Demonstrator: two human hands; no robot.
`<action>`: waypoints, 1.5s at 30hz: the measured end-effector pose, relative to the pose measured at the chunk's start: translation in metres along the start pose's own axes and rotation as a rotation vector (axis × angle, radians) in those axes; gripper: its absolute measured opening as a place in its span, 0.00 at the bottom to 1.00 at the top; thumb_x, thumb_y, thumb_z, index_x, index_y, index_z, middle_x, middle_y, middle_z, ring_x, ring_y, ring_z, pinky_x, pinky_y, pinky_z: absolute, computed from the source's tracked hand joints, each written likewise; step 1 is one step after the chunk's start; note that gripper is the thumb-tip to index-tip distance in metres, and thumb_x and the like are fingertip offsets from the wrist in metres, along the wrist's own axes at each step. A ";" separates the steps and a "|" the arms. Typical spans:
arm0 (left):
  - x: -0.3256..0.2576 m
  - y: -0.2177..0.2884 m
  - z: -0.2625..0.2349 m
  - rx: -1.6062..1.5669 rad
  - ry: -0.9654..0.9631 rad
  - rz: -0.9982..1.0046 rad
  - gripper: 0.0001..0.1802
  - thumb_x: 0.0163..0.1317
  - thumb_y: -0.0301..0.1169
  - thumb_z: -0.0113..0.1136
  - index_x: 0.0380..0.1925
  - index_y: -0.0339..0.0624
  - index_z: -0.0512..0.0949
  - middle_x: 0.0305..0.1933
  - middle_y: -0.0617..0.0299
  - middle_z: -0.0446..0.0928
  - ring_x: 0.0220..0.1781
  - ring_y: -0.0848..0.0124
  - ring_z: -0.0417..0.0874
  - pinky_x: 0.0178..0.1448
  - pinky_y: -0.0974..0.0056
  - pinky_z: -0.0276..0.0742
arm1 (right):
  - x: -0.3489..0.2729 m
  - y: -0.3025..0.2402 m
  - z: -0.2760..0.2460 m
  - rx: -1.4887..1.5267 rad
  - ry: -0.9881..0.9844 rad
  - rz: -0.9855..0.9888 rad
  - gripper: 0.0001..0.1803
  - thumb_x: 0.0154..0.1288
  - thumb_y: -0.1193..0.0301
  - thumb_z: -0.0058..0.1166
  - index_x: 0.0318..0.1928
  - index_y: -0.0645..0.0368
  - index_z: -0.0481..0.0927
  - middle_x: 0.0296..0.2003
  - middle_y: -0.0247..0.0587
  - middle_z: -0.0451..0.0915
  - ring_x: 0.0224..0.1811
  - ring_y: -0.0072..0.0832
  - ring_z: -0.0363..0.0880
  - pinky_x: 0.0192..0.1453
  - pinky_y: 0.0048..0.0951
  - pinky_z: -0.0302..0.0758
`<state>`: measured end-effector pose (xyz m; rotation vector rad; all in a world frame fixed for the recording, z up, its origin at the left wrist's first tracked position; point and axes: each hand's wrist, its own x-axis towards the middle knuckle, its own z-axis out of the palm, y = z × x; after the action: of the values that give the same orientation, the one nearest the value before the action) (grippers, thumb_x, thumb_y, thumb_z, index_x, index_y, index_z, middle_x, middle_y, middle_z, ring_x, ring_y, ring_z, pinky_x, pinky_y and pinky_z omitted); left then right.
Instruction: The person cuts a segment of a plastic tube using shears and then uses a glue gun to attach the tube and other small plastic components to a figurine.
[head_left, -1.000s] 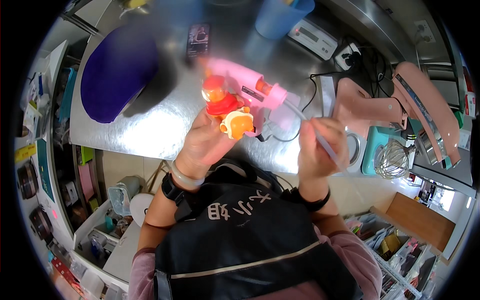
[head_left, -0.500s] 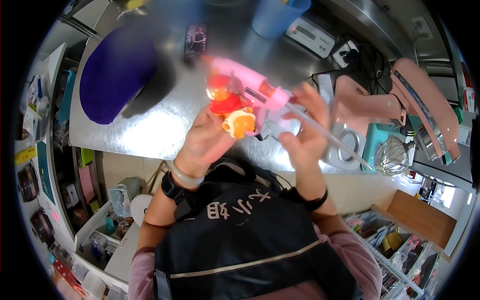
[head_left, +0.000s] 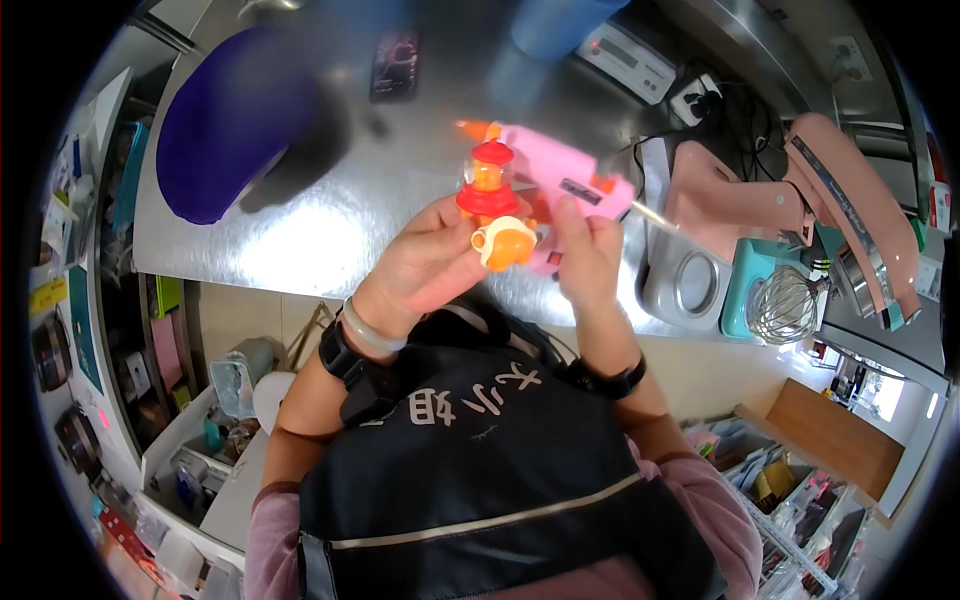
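Steel counter (head_left: 330, 230) fills my view; over it my right hand (head_left: 590, 255) wraps its grip tight around the pink glue gun (head_left: 560, 180); my left hand (head_left: 425, 265) pinches the small red-and-orange toy (head_left: 492, 205), just beside the gun.

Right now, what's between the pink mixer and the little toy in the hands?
In the head view, the pink glue gun lies between the mixer and the toy, with the right hand on it.
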<state>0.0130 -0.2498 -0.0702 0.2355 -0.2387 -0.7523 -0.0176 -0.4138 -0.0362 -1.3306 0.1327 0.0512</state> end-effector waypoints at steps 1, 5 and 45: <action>-0.001 0.000 -0.001 0.014 -0.012 0.002 0.28 0.58 0.35 0.54 0.56 0.32 0.61 0.57 0.52 0.66 0.60 0.60 0.65 0.64 0.57 0.58 | 0.000 -0.001 -0.002 -0.076 0.078 -0.016 0.16 0.66 0.66 0.45 0.48 0.65 0.70 0.34 0.39 0.77 0.35 0.23 0.76 0.28 0.17 0.71; -0.006 0.013 -0.001 0.011 0.081 -0.009 0.30 0.59 0.41 0.53 0.57 0.38 0.60 0.59 0.50 0.63 0.63 0.55 0.60 0.67 0.50 0.53 | 0.003 -0.014 -0.011 -0.016 0.100 -0.366 0.16 0.66 0.68 0.43 0.47 0.67 0.71 0.37 0.46 0.79 0.33 0.24 0.78 0.29 0.18 0.72; 0.000 0.029 0.016 -0.026 0.410 0.143 0.20 0.62 0.39 0.50 0.50 0.41 0.67 0.49 0.60 0.71 0.47 0.71 0.73 0.53 0.67 0.68 | -0.019 -0.033 0.004 -0.907 -0.066 -0.658 0.10 0.50 0.71 0.56 0.30 0.65 0.75 0.24 0.44 0.73 0.22 0.32 0.72 0.25 0.27 0.68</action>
<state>0.0272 -0.2310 -0.0460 0.3384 0.1423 -0.5504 -0.0322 -0.4173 -0.0016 -2.2123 -0.4406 -0.4507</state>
